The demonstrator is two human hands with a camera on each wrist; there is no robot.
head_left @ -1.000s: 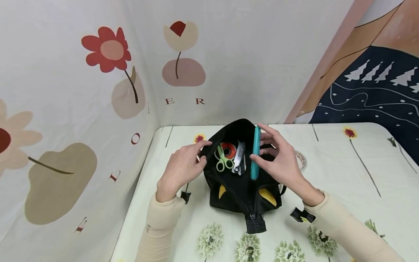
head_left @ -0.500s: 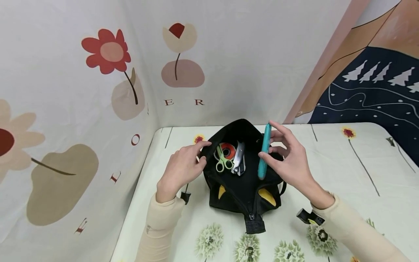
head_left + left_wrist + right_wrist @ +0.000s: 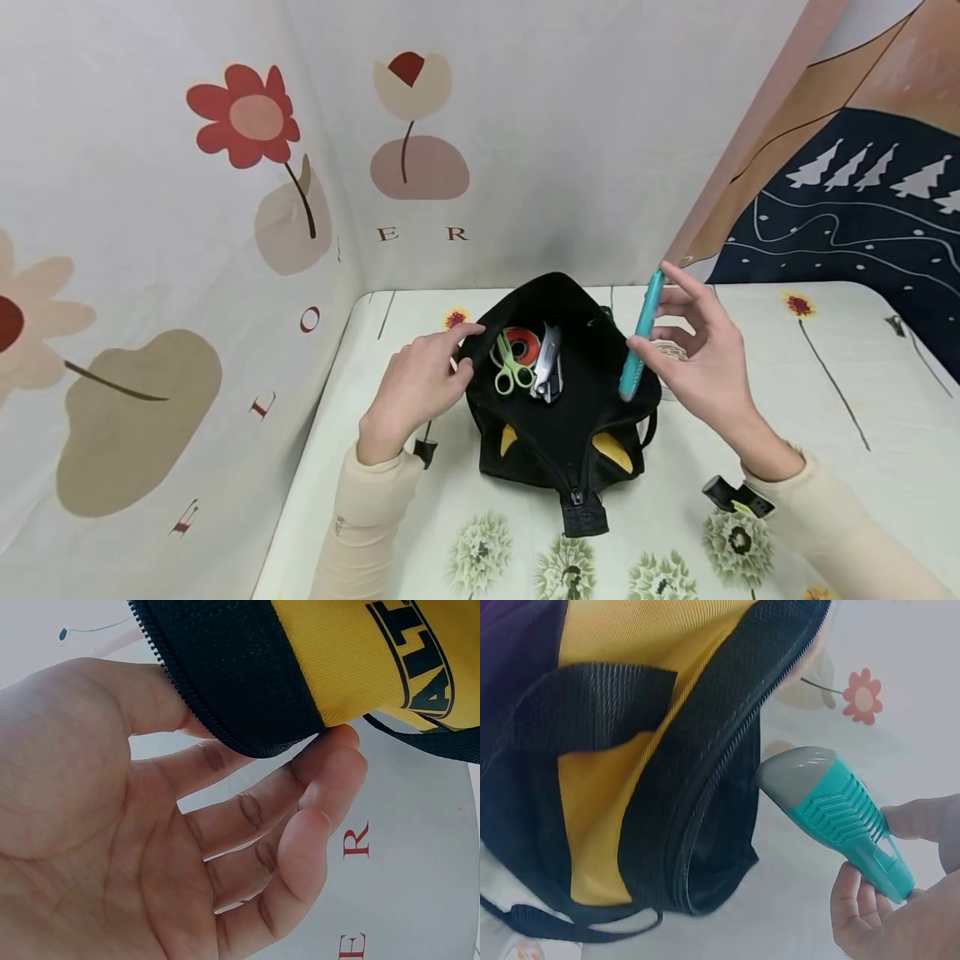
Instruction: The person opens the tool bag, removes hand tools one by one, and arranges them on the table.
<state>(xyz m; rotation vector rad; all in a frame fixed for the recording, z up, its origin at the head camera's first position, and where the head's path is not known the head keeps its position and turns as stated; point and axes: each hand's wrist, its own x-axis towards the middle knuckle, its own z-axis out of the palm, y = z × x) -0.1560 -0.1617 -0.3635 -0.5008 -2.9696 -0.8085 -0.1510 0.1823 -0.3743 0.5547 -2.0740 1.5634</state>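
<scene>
A black bag (image 3: pixel 551 450) with yellow panels stands unzipped, its mouth wide. My left hand (image 3: pixel 416 387) pinches the bag's left rim between thumb and fingers; the left wrist view shows the zipped edge between them. My right hand (image 3: pixel 705 367) holds a flat teal plastic tool (image 3: pixel 840 817) by its narrow end, over the bag's right rim. That tool has a rounded grey end and ribbed slots; its kind is unclear. Inside the bag lie green-handled scissors (image 3: pixel 513 367), a red ring-shaped roll (image 3: pixel 522 343) and a silver metal tool (image 3: pixel 550 358).
A pale printed roll (image 3: pixel 670 351) lies right of the bag, mostly behind my right hand. Patterned cloth covers the table (image 3: pixel 765 367), and a printed cloth wall (image 3: pixel 585 167) rises behind it. The bag's strap (image 3: pixel 592 709) loops outward.
My right hand has moved right with the teal tool, from above the bag's opening to its right rim, tilting the tool. The left hand and the bag stay nearly still.
</scene>
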